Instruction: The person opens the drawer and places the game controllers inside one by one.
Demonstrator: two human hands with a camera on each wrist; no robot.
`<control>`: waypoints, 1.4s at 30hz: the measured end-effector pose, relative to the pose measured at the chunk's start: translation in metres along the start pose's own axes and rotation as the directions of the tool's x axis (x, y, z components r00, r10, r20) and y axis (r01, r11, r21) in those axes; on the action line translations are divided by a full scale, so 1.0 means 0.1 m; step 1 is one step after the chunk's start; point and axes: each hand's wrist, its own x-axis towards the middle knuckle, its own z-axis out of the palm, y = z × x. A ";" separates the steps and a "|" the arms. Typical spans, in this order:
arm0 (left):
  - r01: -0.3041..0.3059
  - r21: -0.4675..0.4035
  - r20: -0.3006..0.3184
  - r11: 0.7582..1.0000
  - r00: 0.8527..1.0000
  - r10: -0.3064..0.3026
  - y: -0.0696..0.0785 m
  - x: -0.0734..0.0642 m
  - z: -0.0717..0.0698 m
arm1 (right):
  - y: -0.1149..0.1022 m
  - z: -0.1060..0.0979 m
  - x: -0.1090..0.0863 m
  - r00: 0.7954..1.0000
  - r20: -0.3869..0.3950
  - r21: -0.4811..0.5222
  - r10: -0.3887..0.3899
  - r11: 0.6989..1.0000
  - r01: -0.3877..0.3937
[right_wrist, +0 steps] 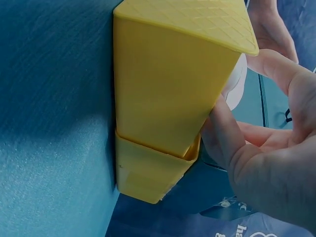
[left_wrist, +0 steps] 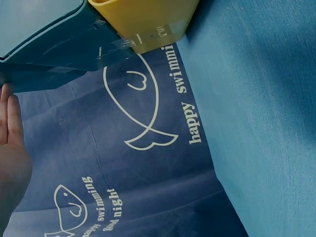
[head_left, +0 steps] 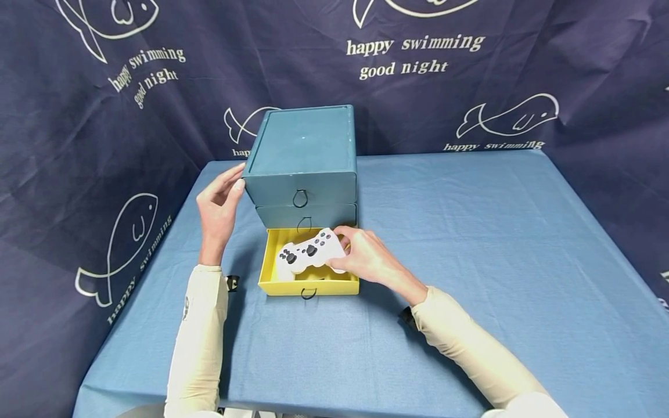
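A white game controller (head_left: 313,251) with black thumbsticks lies tilted in the pulled-out yellow drawer (head_left: 312,288), its right end higher than its left. My right hand (head_left: 372,257) pinches that right end between thumb and fingers. In the right wrist view, the drawer wall hides most of the controller (right_wrist: 237,84), while the right hand (right_wrist: 276,163) reaches over the rim. Against the left side of the teal drawer cabinet (head_left: 303,145), my left hand (head_left: 218,209) rests its fingertips. Straight fingers of the left hand (left_wrist: 12,148) show in the left wrist view.
Two teal drawers with black loop pulls (head_left: 300,198) sit above the yellow one. A blue cloth (head_left: 460,249) covers the table. Dark blue fabric printed with fish (head_left: 507,119) hangs behind and along the sides.
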 end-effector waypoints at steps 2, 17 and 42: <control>-0.004 0.002 0.003 1.000 1.000 0.004 0.00 0.00 0.00 | 0.00 0.00 0.00 1.000 -0.003 -0.008 -0.004 1.000 0.004; -0.009 0.022 0.016 1.000 1.000 0.009 -0.02 0.01 0.00 | -0.06 0.03 -0.06 1.000 -0.016 -0.057 -0.006 0.998 0.005; 0.006 0.028 0.008 1.000 1.000 -0.006 0.01 0.00 0.00 | -0.11 0.04 -0.09 1.000 0.007 -0.134 0.006 0.991 -0.004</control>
